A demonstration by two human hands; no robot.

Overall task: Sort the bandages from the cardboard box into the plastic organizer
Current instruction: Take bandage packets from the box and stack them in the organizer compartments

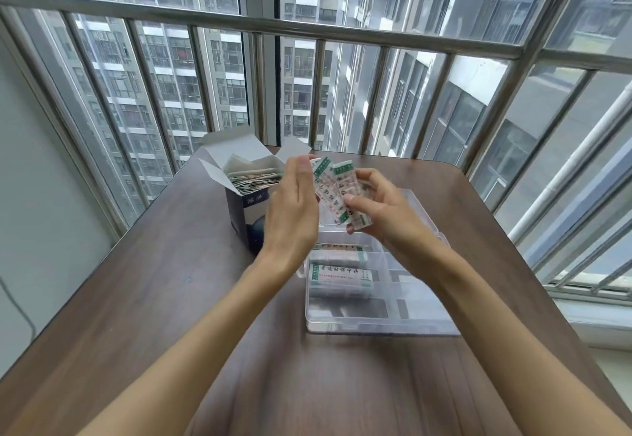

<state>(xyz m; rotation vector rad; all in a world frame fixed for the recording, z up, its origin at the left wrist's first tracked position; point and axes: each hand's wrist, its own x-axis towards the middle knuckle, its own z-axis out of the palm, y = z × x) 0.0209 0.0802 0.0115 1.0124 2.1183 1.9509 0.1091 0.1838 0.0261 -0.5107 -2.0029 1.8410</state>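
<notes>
A dark cardboard box [244,208] with open white flaps stands at the table's far left, with several wrapped bandages [254,177] inside. To its right lies the clear plastic organizer [410,312]; two stacks of bandages [340,276] lie in its left compartments. Above the organizer, my right hand [383,213] pinches a small bunch of white-and-green bandage strips [337,193]. My left hand [290,210] has straight fingers, its palm pressed against the left side of the bunch.
The brown wooden table [164,299] reaches to a metal railing [307,28] and windows at the back. A white sill [595,319] runs along the right side, just past the organizer.
</notes>
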